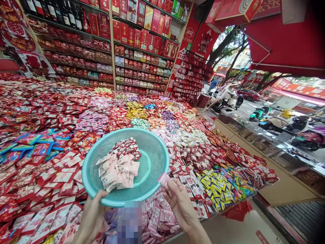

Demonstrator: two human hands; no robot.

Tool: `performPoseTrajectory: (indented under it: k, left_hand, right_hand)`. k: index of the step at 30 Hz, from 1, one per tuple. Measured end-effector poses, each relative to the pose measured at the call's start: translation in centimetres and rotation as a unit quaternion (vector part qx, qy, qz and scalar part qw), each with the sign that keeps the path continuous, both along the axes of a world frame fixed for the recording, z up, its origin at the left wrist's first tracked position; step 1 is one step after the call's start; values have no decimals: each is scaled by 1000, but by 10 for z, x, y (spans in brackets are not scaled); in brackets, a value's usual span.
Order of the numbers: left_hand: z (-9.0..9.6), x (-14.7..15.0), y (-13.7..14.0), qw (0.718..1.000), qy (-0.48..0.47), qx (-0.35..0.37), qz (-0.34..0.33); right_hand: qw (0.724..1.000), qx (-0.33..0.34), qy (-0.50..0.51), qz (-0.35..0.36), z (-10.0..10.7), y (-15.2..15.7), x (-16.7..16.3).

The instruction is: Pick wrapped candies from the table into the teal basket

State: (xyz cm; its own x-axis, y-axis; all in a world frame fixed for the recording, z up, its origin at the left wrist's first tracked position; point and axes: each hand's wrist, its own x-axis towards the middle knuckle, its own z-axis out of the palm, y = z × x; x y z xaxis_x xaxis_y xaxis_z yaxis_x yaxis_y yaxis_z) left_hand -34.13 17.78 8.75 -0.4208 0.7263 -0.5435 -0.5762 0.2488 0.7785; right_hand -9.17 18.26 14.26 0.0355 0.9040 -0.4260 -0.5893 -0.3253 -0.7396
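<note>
A turquoise plastic mesh basket (154, 152) is held over the candy display by my left hand (95, 211), whose thumb hooks over the near left rim with the fingers hidden beneath. Inside it lie a pile of pale pink wrapped packets (118, 173) and, behind them, a cluster of dark red and white packets (127, 147). My right hand (179, 200) is just off the basket's right rim, pinching a small pink candy packet (164, 179) between thumb and fingers. Below the basket, similar pink packets (158, 217) are heaped at the display's near edge.
Heaps of wrapped candy (61, 112) cover the wide display, with yellow packets (218, 189) at the right. Shelves of red gift boxes (138, 37) and bottles (68, 15) line the back. Clear-topped bins (246, 134) stand along the right, beside a street with parked scooters (281, 125).
</note>
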Motion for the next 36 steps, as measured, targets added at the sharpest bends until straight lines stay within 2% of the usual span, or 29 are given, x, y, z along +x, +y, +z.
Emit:
performPoseTrajectory:
  k: [5, 16, 23, 31, 34, 36]
  left_hand:
    - [-2, -1, -1, 1000, -1, -8, -3]
    - [-7, -1, -4, 1000, -7, -13, -2]
    - [-10, -2, -3, 1000, -11, -10, -4]
    - [-7, 0, -5, 1000, -23, -10, 0]
    - [-7, -1, -5, 999, -29, -13, 4]
    - [-7, -1, -4, 999, -32, -14, 4]
  right_hand:
    - [1000, 6, 24, 0, 7, 5, -13]
    - [999, 41, 19, -3, 4, 5, -27]
    - [996, 67, -63, -4, 8, 5, -30]
    - [989, 88, -119, 15, 2, 4, -34]
    - [980, 109, -160, 35, 2, 13, -33]
    - [970, 133, -196, 57, 2, 32, -31]
